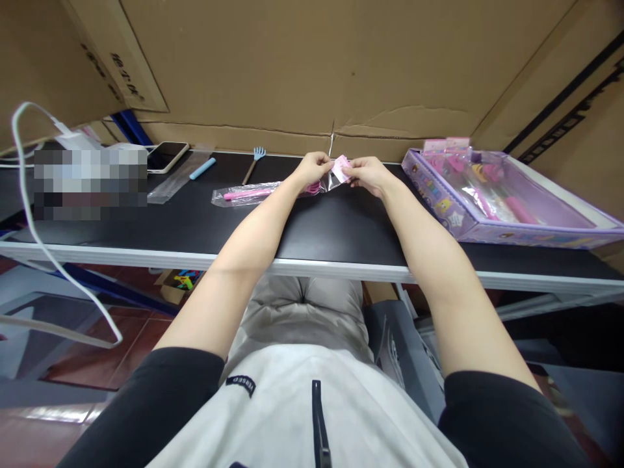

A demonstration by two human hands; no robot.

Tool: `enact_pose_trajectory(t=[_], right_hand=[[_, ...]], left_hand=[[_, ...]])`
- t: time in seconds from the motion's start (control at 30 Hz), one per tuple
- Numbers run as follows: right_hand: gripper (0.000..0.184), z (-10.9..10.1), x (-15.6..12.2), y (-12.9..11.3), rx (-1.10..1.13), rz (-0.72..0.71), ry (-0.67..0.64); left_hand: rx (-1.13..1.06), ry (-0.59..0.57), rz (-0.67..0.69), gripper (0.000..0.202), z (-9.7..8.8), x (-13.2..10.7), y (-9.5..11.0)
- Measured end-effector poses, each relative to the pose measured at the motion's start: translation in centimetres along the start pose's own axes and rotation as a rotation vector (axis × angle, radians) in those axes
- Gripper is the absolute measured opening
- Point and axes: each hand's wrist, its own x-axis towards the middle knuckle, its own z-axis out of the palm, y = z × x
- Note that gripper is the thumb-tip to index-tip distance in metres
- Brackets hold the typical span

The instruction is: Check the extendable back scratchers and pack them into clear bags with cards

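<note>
My right hand (368,174) is closed, pinching a small pink-and-white card (341,169) at its right edge. At the card's left edge my left hand (314,168) is closed too, fingertips pressed together at the end of a clear plastic bag (220,197). Inside that bag lies a pink back scratcher (248,194), its handle pointing left and its claw end partly hidden by my left hand. Farther left on the table are a back scratcher with a light blue claw and dark handle (253,165), a light blue tube-shaped handle (203,169) and a flat clear bag (175,182).
A purple display box (468,232) with several bagged pink and yellow pieces stands on the black table (336,237) at right. At left are a phone (168,157), a blurred-out patch and a white cable (24,188). Cardboard walls (302,65) close off the back and sides.
</note>
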Motion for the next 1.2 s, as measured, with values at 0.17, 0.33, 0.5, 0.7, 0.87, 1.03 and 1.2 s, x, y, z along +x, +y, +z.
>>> enact_pose_trajectory(t=[0.17,0.33,0.5,0.7,0.87,1.03,1.2], right_hand=[[0.039,0.2,-0.9,-1.0,-0.031,0.047,0.010],[0.036,0.3,-1.2,-1.3,-0.042,0.046,0.005],[0.032,0.2,-0.6,-0.6,-0.111,-0.041,0.045],[0.038,0.2,-0.4,-0.3,-0.159,-0.152,0.071],[0.040,0.3,-0.1,-0.1,-0.163,-0.180,0.062],[0.037,0.6,0.0,-0.1,-0.130,-0.148,0.059],[0.041,0.4,-0.4,-0.3,-0.084,-0.090,-0.013]], left_hand=[[0.064,-0.058,0.060,0.030,-0.1,0.4,-0.4],[0.110,-0.043,0.055,0.035,0.0,0.7,-0.7],[0.116,-0.052,0.058,0.033,-0.3,1.0,-1.1],[0.098,-0.054,0.044,0.032,-0.5,0.8,-1.0],[0.078,-0.042,0.019,0.034,-0.4,0.6,-0.6],[0.048,-0.010,0.014,0.035,-0.1,0.6,-0.4],[0.064,0.009,0.020,0.037,0.1,0.5,-0.5]])
